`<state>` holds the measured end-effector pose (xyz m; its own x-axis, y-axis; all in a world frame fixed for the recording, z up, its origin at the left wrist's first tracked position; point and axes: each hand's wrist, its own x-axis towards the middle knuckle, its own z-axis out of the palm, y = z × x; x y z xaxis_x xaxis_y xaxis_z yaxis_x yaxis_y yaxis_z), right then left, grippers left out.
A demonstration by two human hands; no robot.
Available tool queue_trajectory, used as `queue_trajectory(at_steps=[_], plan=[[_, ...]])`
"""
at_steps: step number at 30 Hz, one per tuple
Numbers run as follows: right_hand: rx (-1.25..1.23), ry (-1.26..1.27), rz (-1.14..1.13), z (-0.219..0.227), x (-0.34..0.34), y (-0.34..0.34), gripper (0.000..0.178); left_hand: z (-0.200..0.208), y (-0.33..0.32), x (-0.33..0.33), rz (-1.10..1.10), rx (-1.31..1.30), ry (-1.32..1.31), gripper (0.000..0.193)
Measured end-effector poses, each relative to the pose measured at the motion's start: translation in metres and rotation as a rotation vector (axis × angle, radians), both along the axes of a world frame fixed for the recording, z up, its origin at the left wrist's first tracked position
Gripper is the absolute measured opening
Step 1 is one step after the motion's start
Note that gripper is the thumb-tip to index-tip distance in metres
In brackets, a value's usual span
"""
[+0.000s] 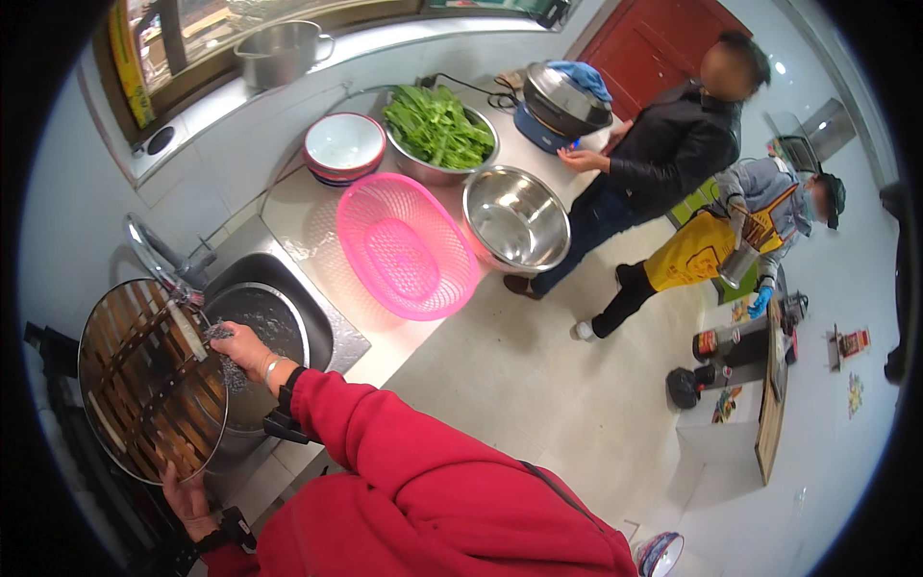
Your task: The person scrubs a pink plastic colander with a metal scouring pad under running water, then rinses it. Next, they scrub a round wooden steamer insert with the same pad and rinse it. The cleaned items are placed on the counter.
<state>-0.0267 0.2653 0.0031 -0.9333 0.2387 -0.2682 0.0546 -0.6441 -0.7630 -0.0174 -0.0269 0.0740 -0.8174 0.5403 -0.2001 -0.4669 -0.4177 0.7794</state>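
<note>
At the far left, a round rack of brown wooden slats with a metal rim [113, 389] stands tilted over the sink. My left hand [186, 500] grips its lower edge, the fingers partly hidden behind it. My right hand [252, 354] is closed on a grey steel wool scrubber [232, 375], beside the rack's right edge. Behind that hand sits a metal basin [288, 322] with water in the sink [338, 338]. The curved faucet [144, 240] hangs over the rack's top edge.
Along the counter stand a pink plastic basket [409, 250], stacked bowls [344, 144], a bowl of leafy greens [442, 130], a steel bowl [516, 219] and a lidded cooker [562, 106]. A person in black [673, 144] and another in a yellow apron [694, 250] stand to the right.
</note>
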Motion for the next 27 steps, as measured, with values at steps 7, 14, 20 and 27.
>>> queue_trajectory(at_steps=[7,14,20,27], plan=[[-0.213,-0.108,-0.136,0.042,0.032,-0.016,0.034,-0.005,0.015,0.014,0.139,-0.182,0.089,0.051],[0.382,0.159,0.019,0.04,0.04,-0.012,0.032,-0.016,0.069,0.045,0.147,-0.349,0.447,0.03],[-0.137,0.001,-0.088,0.02,0.013,0.011,0.025,0.022,0.029,0.028,0.282,0.101,-0.063,0.047],[-0.098,-0.15,-0.058,0.028,0.021,-0.027,0.019,0.016,0.036,0.033,0.245,-0.176,-0.04,0.047]])
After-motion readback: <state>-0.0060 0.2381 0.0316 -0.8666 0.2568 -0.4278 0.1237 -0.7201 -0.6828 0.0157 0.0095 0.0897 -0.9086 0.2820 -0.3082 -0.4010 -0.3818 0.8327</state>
